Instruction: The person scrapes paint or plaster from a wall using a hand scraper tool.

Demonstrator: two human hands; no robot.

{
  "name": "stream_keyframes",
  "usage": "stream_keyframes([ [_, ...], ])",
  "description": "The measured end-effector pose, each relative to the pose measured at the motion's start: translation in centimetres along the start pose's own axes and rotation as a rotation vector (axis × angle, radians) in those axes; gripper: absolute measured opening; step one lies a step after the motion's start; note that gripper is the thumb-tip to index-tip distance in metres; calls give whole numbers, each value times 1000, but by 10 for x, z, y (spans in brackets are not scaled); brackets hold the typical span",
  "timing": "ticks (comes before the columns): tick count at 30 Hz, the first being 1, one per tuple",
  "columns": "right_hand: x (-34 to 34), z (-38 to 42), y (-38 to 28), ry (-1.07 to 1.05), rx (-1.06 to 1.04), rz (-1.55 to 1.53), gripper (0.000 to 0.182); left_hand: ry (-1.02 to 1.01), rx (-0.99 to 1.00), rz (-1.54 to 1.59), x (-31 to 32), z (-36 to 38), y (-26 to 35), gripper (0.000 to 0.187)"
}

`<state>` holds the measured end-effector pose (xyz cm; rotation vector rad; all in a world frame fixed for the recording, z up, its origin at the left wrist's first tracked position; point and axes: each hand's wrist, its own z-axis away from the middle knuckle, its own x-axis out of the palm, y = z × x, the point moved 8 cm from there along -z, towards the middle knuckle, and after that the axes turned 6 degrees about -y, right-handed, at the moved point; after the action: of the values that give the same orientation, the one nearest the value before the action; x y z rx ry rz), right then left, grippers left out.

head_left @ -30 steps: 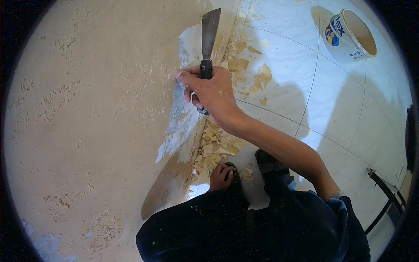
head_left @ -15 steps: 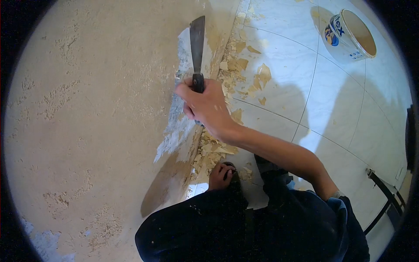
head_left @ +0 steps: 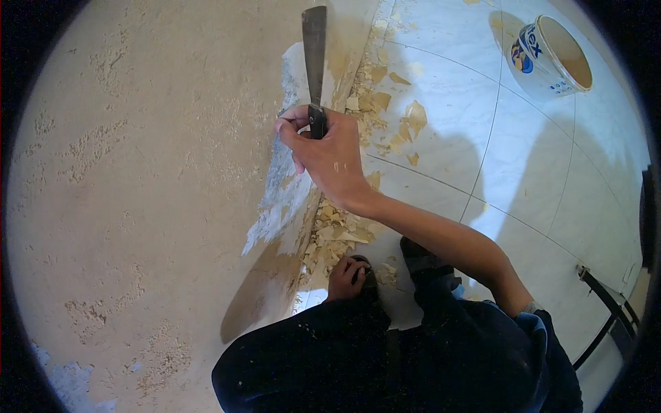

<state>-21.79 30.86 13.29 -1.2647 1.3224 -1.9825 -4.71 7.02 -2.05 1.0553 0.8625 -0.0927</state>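
Note:
My right hand (head_left: 323, 148) is closed around the black handle of a scraper (head_left: 315, 55), its long metal blade pointing to the top of the view. Hand and blade are over a bare grey-white patch (head_left: 275, 186) on the tan wall (head_left: 172, 227), close to where wall meets floor. Thumb and fingertips show at the left of the handle, whose lower end is hidden by the hand. Low in the middle, my left hand (head_left: 341, 281) has its fingers curled over the toe of a black shoe (head_left: 361, 260); its arm is hidden behind my knee.
Peeled paint flakes (head_left: 334, 237) lie along the wall's foot and over the white tiled floor (head_left: 441, 165). A white bucket (head_left: 551, 62) stands at the upper right. A dark frame (head_left: 609, 310) is at the right edge. My bent knees fill the bottom.
My right hand and the scraper have moved slightly up the view along the wall, and the thumb and fingers look a little more spread. My left hand has stayed in place.

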Motion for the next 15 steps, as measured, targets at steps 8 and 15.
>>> stream_keyframes([
  [8,-3,58,42,-200,251,130,29,14,38,-34,5,2,-5,13],
  [15,-52,94,33,-45,236,-223,52,28,63,-56,5,0,-4,12],
])
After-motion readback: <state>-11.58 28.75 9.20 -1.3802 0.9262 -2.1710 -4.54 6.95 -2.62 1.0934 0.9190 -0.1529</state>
